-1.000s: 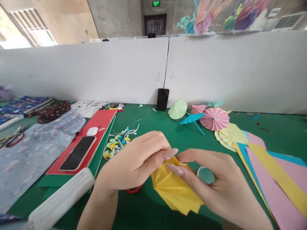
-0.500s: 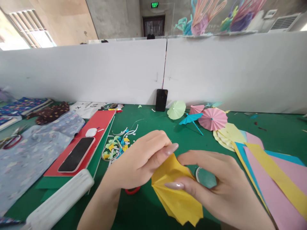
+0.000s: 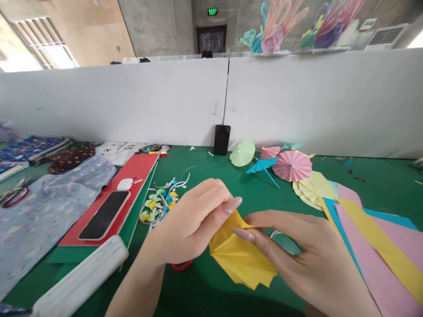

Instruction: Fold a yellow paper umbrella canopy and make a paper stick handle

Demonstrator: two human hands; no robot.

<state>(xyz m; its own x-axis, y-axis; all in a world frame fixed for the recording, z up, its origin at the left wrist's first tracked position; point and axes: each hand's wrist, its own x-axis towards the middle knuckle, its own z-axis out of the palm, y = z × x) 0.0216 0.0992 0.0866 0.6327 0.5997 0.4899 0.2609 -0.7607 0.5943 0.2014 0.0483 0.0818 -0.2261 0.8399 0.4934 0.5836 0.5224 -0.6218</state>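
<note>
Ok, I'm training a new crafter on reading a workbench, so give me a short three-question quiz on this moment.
1. True or false: both hands grip the yellow paper.
2. Which lies on the red sheet? A) phone B) pink umbrella C) scissors
3. Which colour is the umbrella nearest the black phone leaning on the partition?

Key:
1. True. The left hand and right hand pinch its top edge.
2. A, the phone.
3. Light green: the green umbrella beside the black phone.
</note>
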